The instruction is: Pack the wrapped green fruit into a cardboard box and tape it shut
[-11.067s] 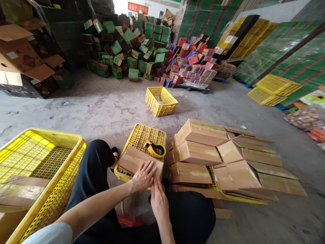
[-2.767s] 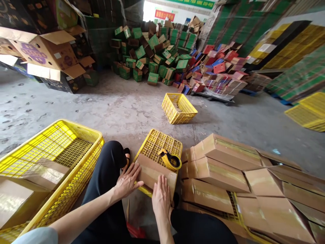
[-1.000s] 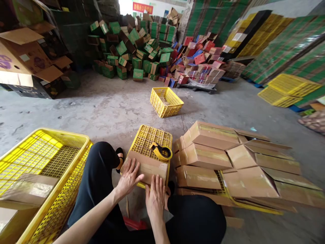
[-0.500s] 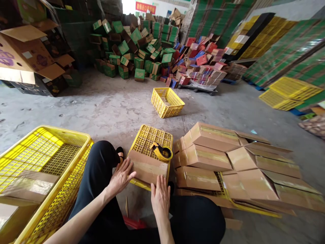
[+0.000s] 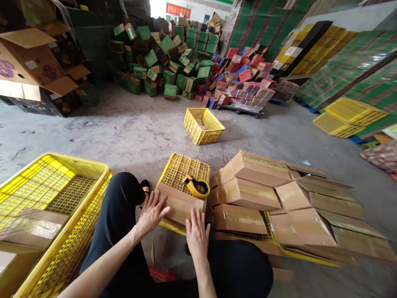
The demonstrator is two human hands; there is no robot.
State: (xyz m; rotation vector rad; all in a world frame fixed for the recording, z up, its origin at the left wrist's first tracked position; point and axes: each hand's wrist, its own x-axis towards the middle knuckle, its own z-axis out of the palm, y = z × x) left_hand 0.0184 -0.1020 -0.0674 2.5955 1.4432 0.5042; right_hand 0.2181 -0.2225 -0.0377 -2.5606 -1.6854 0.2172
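A flat piece of brown cardboard [image 5: 178,203] lies across the near half of an upturned yellow plastic crate [image 5: 173,170] between my knees. My left hand [image 5: 152,213] rests on its left end with the fingers spread. On the near right edge of the cardboard, my right hand [image 5: 197,231] lies with fingers stretched out. Just beyond the cardboard, a yellow and black tape dispenser [image 5: 196,186] sits on the crate, touched by neither hand.
Folded cardboard boxes [image 5: 254,194] are stacked at my right. To my left stands a large yellow crate [image 5: 104,171] with cardboard in it. Ahead on the floor is a smaller yellow crate [image 5: 204,138]. Green cartons [image 5: 170,91] and red cartons [image 5: 245,74] are heaped farther back.
My left hand has slid slightly to the right over the cardboard, its fingers more spread. My right hand has shifted slightly, fingers a little farther apart. The view has turned slightly.
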